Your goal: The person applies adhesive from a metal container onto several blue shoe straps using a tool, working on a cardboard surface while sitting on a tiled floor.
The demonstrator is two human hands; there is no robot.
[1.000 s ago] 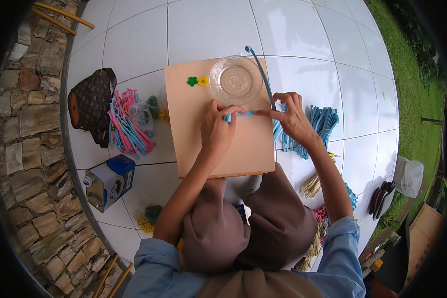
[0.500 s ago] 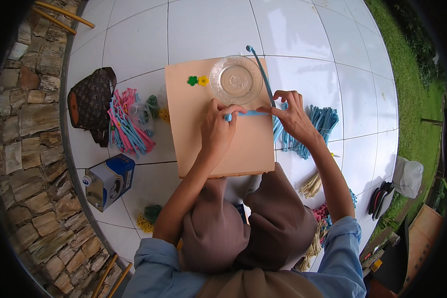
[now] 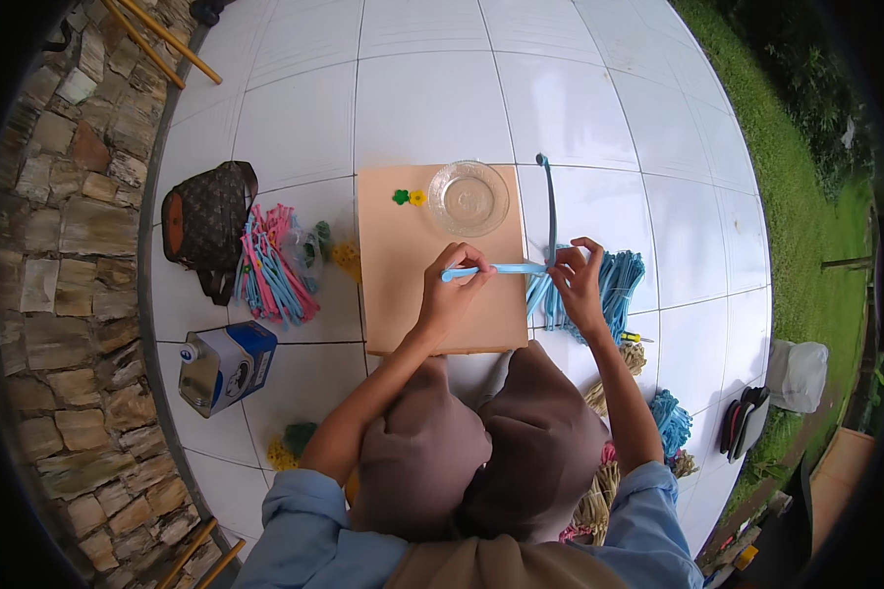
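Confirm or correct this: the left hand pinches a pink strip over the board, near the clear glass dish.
The colour is wrong: the head view shows a light-blue strip. The left hand does pinch it over the board, near the clear glass dish.

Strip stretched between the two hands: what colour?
The strip is light blue; it shows best in the head view, the only one here.

Tan board: clear dish, green flower, yellow flower | tiled floor: brown bag, metal can, blue bundle
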